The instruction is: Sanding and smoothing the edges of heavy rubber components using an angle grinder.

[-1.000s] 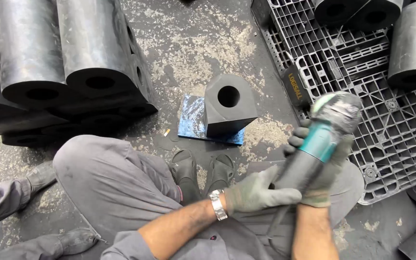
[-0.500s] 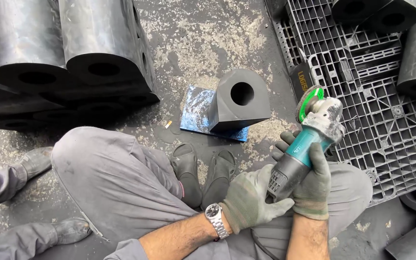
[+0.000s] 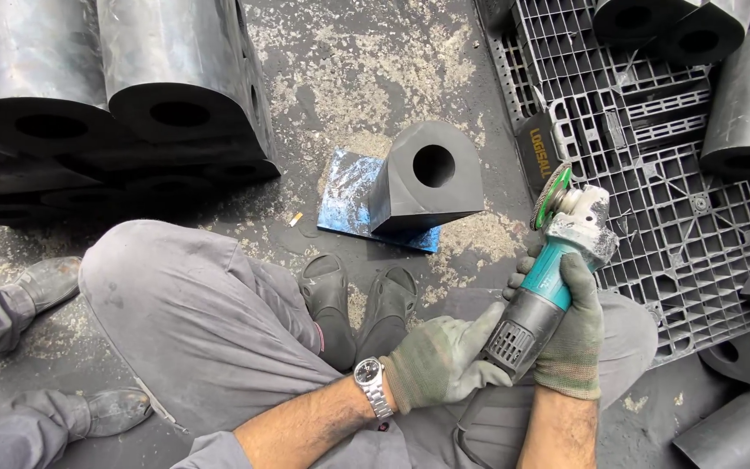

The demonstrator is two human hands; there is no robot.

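One label only: a small dark rectangular plate with yellow lettering, fixed upright on the near left edge of the black plastic pallet, just beside the floor (partly cut off by the grinder disc below it). No packages, signs or screens in view.

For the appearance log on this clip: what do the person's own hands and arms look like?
Both hands wear grimy grey-green knit work gloves: left hand, right hand. The forearms are bare below them. A silver metal-band wristwatch with a dark dial sits on the left wrist. A grey sleeve edge shows near the left elbow.
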